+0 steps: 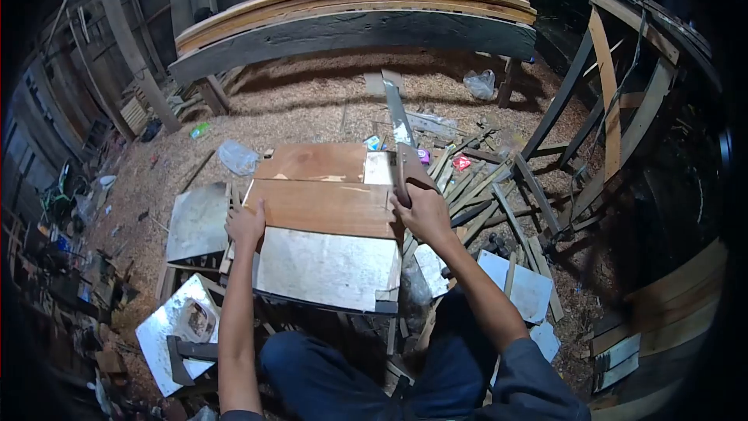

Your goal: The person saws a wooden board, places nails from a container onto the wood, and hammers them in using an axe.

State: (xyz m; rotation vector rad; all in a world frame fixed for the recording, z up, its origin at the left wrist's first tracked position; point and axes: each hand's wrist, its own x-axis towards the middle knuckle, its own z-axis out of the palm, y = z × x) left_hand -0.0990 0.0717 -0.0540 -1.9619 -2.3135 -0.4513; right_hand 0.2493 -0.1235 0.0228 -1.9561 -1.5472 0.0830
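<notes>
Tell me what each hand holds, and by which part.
Right hand grips a handsaw by its wooden handle. Left hand presses on the left edge of the wooden board.

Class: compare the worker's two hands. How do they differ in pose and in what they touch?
The left hand rests on the wooden board's left edge; the right hand is clenched around the handsaw handle at the board's right edge. The left is loosely curled, the right fisted. Both are bare.
</notes>
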